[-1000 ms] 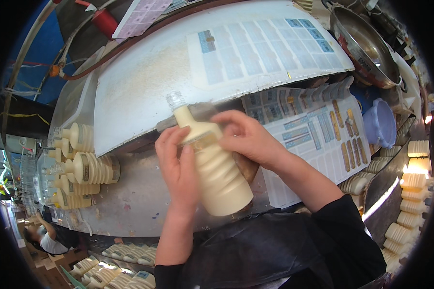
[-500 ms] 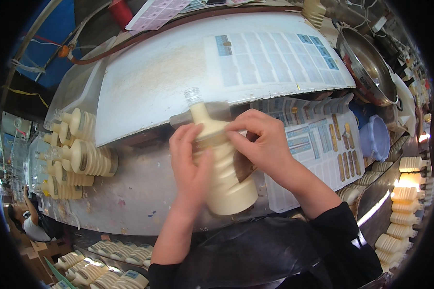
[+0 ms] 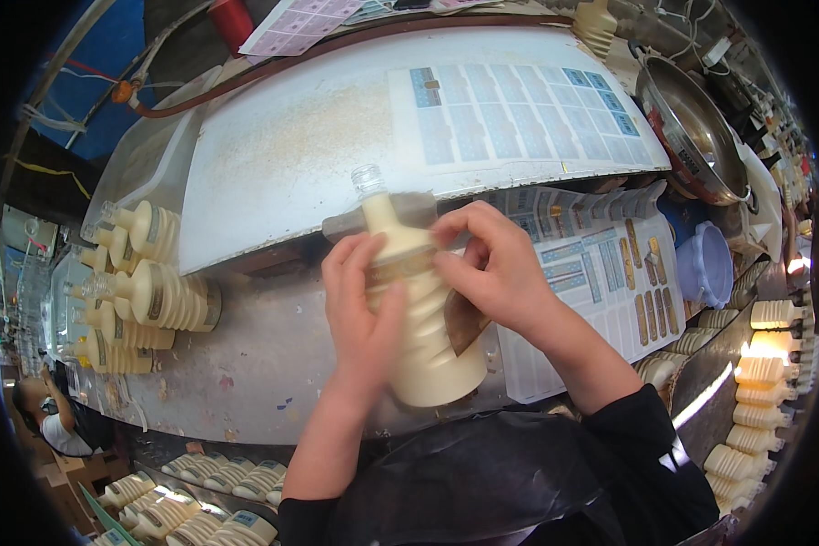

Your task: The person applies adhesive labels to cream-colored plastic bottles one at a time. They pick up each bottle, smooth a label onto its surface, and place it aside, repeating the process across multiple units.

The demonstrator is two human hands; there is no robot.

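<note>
A cream plastic bottle (image 3: pixel 437 375) with a ridged body and a clear threaded neck leans away from me at the middle of the workbench. Its neck end rests against a dark pad. My left hand (image 3: pixel 359 287) is closed round the bottle's left side, thumb across the front. A narrow gold-toned label (image 3: pixel 400 266) runs across the shoulder. At that label's right end, my right hand (image 3: pixel 499 259) has thumb and bent index finger pressed; its fingertips are partly hidden. A brown patch (image 3: pixel 464 326) shows on the bottle's lower right side.
Several similar bottles (image 3: pixel 159 296) lie stacked at left, with more in trays lower left and along the right. A label sheet (image 3: pixel 601 273) with gold strips lies right of my hands. Beyond are a white board (image 3: pixel 282 136), a metal pan (image 3: pixel 692 123) and a lilac bucket (image 3: pixel 705 264). Another person (image 3: pixel 59 419) is far left.
My right thumb and index finger have moved slightly apart and rightward along the bottle's shoulder. More of the gold-toned label shows now. My left hand and the bottle have barely moved.
</note>
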